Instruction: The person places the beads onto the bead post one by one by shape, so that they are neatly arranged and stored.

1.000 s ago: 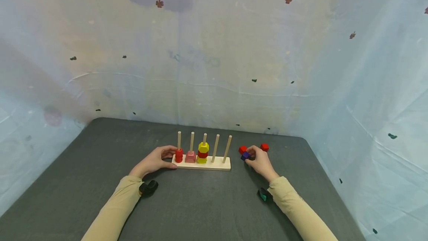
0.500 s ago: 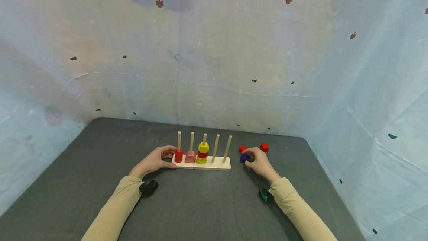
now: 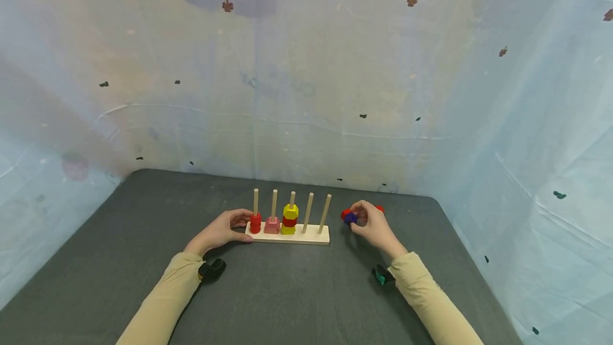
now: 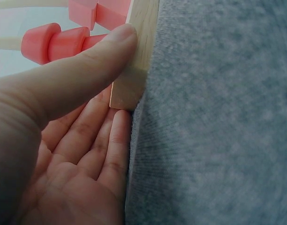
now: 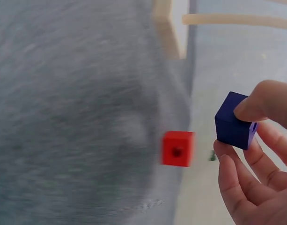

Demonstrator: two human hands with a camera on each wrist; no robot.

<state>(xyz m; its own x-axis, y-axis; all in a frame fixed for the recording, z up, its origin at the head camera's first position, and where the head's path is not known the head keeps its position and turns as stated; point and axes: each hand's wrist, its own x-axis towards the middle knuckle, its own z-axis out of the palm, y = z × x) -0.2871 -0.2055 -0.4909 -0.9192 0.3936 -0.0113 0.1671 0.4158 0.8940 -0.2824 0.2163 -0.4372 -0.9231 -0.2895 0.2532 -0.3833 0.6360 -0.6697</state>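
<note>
My left hand (image 3: pixel 223 231) grips the left end of the wooden peg board (image 3: pixel 313 236); in the left wrist view the thumb (image 4: pixel 117 40) lies along its front, with the other fingers behind. Red rounded beads (image 3: pixel 255 223) sit on the leftmost peg, pink blocks (image 3: pixel 271 226) on the second, and a yellow and red stack (image 3: pixel 290 219) on the third. Right of the board, my right hand (image 3: pixel 375 230) pinches a dark blue cube (image 5: pixel 234 120) between thumb and fingers. It is lifted off the table, a drilled hole showing in one side.
A red cube with a hole (image 5: pixel 177 148) lies on the table near the right hand. Another red cube (image 3: pixel 380 208) is mostly hidden behind that hand. The grey table (image 3: pixel 287 292) ends at a pale hanging sheet (image 3: pixel 306 158) behind and at the sides.
My right hand has turned the blue cube in its fingers and raised it slightly, now covering most of the far red cube. The left hand and the board stay in place.
</note>
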